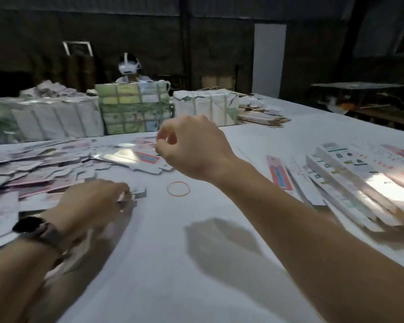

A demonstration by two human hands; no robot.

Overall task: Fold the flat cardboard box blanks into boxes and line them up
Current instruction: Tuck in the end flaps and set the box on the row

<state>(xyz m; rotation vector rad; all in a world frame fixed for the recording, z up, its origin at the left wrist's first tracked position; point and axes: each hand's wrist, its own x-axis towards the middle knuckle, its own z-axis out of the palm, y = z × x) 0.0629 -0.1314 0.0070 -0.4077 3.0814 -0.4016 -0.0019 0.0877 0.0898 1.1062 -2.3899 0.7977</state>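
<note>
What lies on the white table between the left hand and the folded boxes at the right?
Head view: a yellow rubber band on the white table.

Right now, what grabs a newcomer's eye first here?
The right hand raised mid-table, fingers curled with nothing visibly in them. Below it a rubber band lies alone on the white table. The left hand grips a blank at the edge of the messy pile on the left; folded boxes line the right.
</note>
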